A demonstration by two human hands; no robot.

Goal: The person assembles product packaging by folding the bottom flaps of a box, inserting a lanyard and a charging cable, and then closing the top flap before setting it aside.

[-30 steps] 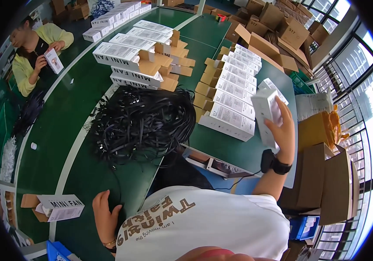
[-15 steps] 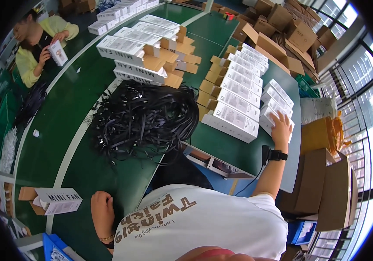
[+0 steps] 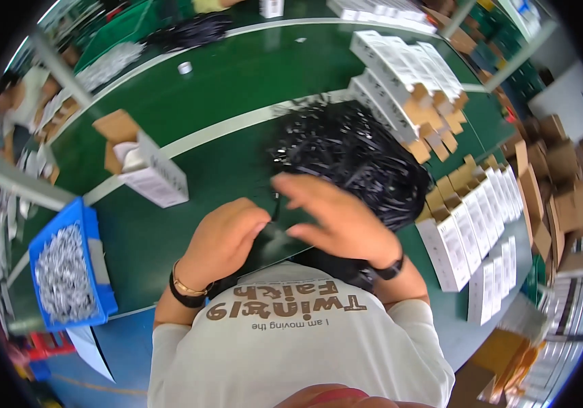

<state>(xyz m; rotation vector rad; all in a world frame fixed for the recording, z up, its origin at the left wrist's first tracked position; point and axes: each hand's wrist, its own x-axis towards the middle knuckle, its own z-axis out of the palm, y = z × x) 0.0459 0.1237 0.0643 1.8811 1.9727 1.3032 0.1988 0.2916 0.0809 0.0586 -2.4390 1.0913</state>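
A big tangled pile of black cables (image 3: 352, 153) lies on the green table (image 3: 237, 81) just in front of me. My left hand (image 3: 227, 234) sits at the table's near edge with its fingers curled around a dark black cable bundle (image 3: 272, 239). A thin black cable end (image 3: 276, 204) sticks up between my hands. My right hand (image 3: 335, 217), blurred and with fingers spread, hovers over the near side of the pile, holding nothing. Both wrists carry dark bands.
An open white carton with brown flaps (image 3: 152, 170) stands to the left. A blue bin of small silvery parts (image 3: 67, 272) sits at the lower left. Rows of white boxes (image 3: 468, 231) line the right and far side (image 3: 400, 75). Cardboard boxes (image 3: 556, 177) are stacked far right.
My right hand has left the white boxes on the right and come back in front of me. My left hand has risen from the table edge to meet it. The view has swung left.
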